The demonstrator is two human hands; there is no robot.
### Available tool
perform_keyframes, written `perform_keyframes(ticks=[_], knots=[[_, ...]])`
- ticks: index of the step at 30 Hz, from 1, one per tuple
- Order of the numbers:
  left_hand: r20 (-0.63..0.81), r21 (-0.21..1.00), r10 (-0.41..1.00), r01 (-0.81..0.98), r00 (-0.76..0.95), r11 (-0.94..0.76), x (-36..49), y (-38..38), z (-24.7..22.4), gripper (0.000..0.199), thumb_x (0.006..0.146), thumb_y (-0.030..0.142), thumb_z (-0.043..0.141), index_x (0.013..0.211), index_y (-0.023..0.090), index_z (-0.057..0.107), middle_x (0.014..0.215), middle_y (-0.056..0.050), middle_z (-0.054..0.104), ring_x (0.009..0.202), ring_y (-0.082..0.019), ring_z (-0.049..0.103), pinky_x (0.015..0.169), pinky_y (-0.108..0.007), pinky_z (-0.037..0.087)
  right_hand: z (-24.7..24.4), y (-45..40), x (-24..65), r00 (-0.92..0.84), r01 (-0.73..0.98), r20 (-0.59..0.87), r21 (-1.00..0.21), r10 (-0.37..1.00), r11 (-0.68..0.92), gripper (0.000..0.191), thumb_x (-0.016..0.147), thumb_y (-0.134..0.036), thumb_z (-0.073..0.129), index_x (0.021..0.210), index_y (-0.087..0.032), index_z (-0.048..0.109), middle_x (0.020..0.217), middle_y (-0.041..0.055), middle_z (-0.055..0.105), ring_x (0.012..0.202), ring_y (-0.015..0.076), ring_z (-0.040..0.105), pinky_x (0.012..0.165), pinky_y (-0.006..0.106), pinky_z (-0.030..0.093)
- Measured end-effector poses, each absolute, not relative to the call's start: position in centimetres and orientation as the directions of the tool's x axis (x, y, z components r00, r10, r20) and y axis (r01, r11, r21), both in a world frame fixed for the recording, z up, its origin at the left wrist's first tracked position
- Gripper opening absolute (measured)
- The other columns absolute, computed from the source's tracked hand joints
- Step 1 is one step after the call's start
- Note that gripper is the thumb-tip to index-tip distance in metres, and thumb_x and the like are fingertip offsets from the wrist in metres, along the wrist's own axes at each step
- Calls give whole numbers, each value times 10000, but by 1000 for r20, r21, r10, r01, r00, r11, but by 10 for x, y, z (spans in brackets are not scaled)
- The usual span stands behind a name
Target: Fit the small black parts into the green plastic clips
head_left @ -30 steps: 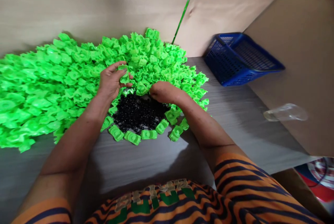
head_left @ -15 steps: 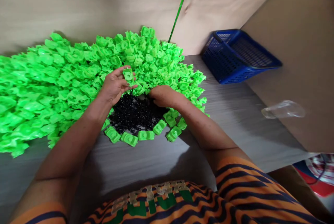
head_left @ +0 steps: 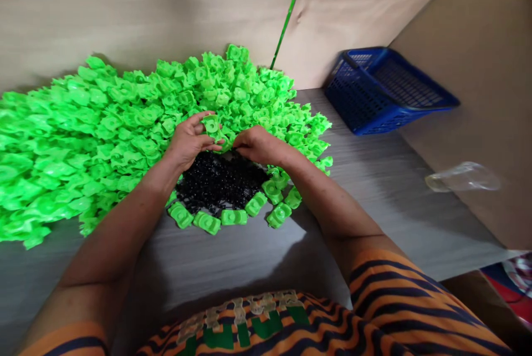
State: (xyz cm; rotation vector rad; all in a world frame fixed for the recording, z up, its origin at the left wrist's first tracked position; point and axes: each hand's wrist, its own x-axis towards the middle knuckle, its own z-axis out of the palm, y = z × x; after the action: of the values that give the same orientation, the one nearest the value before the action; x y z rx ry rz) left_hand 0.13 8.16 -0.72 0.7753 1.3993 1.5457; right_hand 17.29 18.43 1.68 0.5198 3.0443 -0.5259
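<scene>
My left hand (head_left: pixel 192 137) holds a green plastic toy car body (head_left: pixel 211 125) between thumb and fingers, its hollow side toward me. Close by on the right is my right hand (head_left: pixel 256 144), its fingers pinched together; whatever they hold is too small or hidden to make out. Beneath both hands lies a pile of small black plastic parts (head_left: pixel 220 181). Behind and to the left spreads a large heap of green car bodies (head_left: pixel 124 101). Several more sit along the near edge of the black pile, among them one car body (head_left: pixel 233 217) lying right side up.
A blue plastic basket (head_left: pixel 374 93) stands tilted at the back right against the wooden panels. A clear plastic cup (head_left: pixel 463 177) lies on its side near the right panel. A thin green stick (head_left: pixel 286 24) leans on the back wall. The grey tabletop (head_left: pixel 233 256) runs underneath.
My right hand has come up from the black pile and moved left, closer to my left hand. The car body stays in my left hand. The view has shifted slightly.
</scene>
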Motion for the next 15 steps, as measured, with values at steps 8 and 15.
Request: perform_keyframes(ticks=[8, 15], knots=[[-61, 982, 904, -189, -424, -22, 8, 81, -9, 641, 509, 66, 756, 1142, 165, 718, 862, -8, 759, 778, -180, 720, 699, -324, 674, 16, 179, 173, -853, 387, 144, -471, 502, 792, 246, 789, -86, 493, 760, -125, 734, 643, -7, 575, 635, 124, 446, 659, 269, 317], [-66, 983, 909, -183, -411, -11, 18, 77, -3, 545, 562, 153, 798, 1105, 146, 750, 910, -34, 771, 818, -187, 716, 704, -341, 680, 16, 168, 168, -743, 457, 203, -543, 638, 705, 187, 772, -109, 516, 757, -125, 703, 665, -2, 569, 630, 121, 445, 660, 274, 315]])
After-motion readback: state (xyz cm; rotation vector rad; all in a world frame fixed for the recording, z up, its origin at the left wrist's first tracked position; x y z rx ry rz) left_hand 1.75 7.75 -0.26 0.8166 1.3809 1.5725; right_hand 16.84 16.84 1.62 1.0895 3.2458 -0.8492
